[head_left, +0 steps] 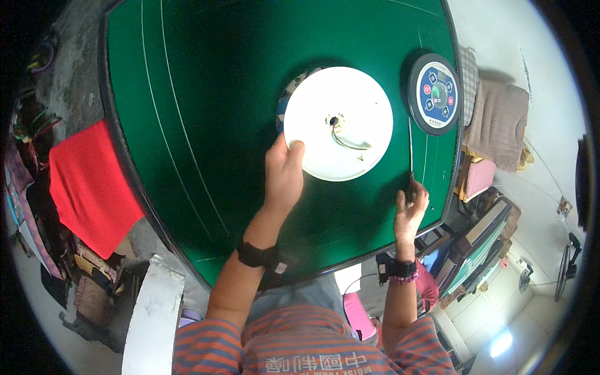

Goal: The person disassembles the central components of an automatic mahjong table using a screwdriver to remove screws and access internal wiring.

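My left hand (pixel 284 169) grips the lower left rim of a white round lamp base (pixel 356 106), thumb on top of it. Wires (pixel 350 147) come out of a hole near the middle of its face. Behind its left side shows a bit of blue, white and dark patterned material (pixel 289 103), mostly hidden. My right hand (pixel 410 203) is closed around the handle of a screwdriver (pixel 410 147), whose long thin shaft points away from me along the table's right side. The screwdriver is apart from the lamp base.
The green table (pixel 237 62) has a dark raised edge. A round black-rimmed device with a blue face (pixel 435 103) lies near its right edge. Beyond that edge are folded clothes (pixel 494 122). A red cloth (pixel 94 187) hangs at the left, and a white ledge (pixel 153 319) stands lower left.
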Demonstrator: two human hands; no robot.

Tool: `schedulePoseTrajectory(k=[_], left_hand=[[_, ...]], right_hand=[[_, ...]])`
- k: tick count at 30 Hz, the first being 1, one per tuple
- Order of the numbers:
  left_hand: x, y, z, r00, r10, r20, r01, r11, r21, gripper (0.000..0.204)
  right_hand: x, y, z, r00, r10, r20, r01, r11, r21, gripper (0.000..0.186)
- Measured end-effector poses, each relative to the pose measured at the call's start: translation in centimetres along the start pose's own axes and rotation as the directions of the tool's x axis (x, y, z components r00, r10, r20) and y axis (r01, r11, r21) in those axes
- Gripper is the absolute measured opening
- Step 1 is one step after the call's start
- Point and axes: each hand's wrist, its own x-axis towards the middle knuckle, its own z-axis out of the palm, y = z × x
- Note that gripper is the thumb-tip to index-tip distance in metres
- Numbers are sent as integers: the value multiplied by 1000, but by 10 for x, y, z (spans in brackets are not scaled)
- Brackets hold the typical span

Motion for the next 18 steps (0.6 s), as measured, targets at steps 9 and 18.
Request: schedulePoseTrajectory(k=[9, 18], left_hand=[[8, 5, 3, 993, -119, -23, 118, 992, -36, 33], [2, -5, 10, 972, -216, -93, 218, 976, 14, 43]], right_hand=[[12, 2, -2, 977, -199, -74, 156, 911, -382, 51], [7, 21, -41, 967, 147, 207, -203, 938, 281, 24]])
